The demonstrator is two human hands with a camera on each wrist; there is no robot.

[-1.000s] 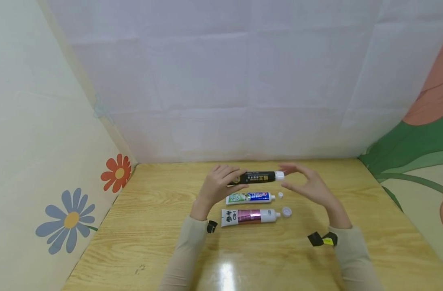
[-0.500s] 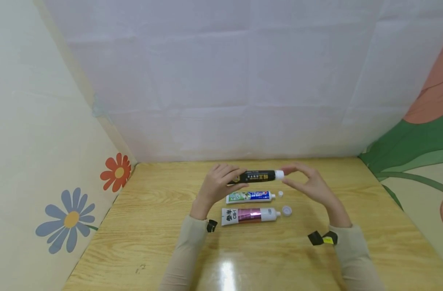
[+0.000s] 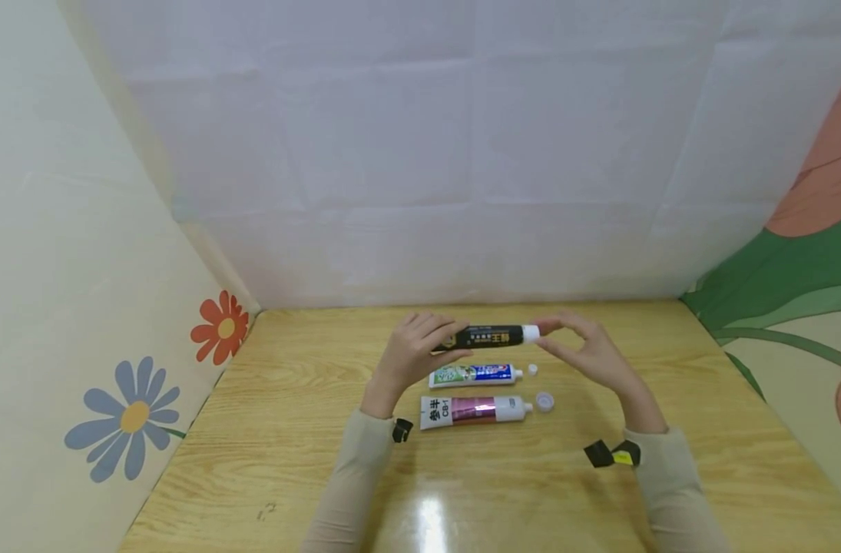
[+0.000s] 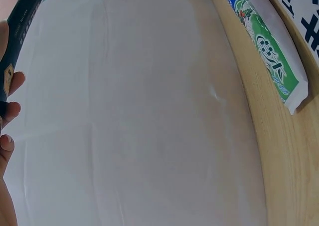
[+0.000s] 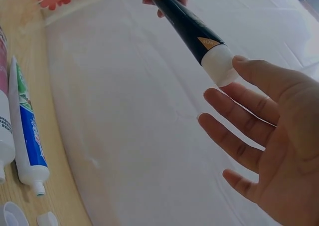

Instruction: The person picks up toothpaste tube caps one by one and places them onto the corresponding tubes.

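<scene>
My left hand (image 3: 412, 349) grips a black toothpaste tube (image 3: 492, 336) by its tail end, holding it level above the table. The tube's white cap (image 5: 219, 66) points right. My right hand (image 3: 596, 355) pinches that cap between thumb and index finger; in the right wrist view its other fingers (image 5: 229, 141) stand apart from the tube. Below lie a blue-green toothpaste tube (image 3: 474, 375) and a larger pink-and-white toothpaste tube (image 3: 471, 412), both with bare nozzles. A small white cap (image 3: 533, 369) and a wider white cap (image 3: 544, 402) lie beside their nozzles.
The wooden table (image 3: 289, 461) meets a white sheet (image 3: 392, 153) hung along its back edge. Flower-printed walls (image 3: 137, 253) stand at both sides. A black strap piece (image 3: 598, 454) hangs at the right wrist.
My right thumb and index finger have closed in on the white cap of the black tube. The left hand and the two tubes on the table have stayed in place.
</scene>
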